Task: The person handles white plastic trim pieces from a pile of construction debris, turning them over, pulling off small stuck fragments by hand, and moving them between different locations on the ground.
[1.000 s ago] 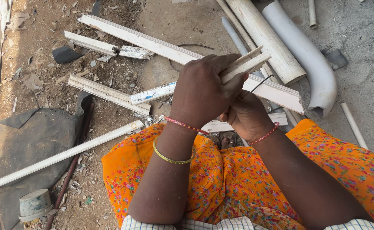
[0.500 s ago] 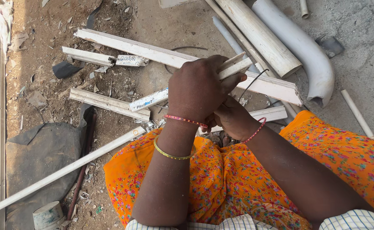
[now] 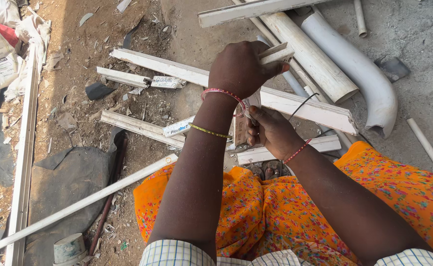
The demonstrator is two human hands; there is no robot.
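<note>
My left hand (image 3: 241, 66) is closed around a short piece of white plastic channel strip (image 3: 275, 52), whose end sticks out past my fingers to the right. Just below it, my right hand (image 3: 270, 132) grips the lower part of the same strip, near a thin black wire (image 3: 302, 102) that curls out beside it. Both wrists wear thin bangles. My lap is covered by an orange flowered cloth (image 3: 256, 207).
Long white channel strips (image 3: 295, 101) and white pipes (image 3: 310, 54) lie on the dirt ahead, with a curved pipe bend (image 3: 369, 83) at the right. A long thin strip (image 3: 83, 202), a dark sheet (image 3: 64, 177) and a small white cup (image 3: 69, 249) lie at left.
My left hand has risen and shifted right with the short strip. My right hand has come out from under it and now shows below.
</note>
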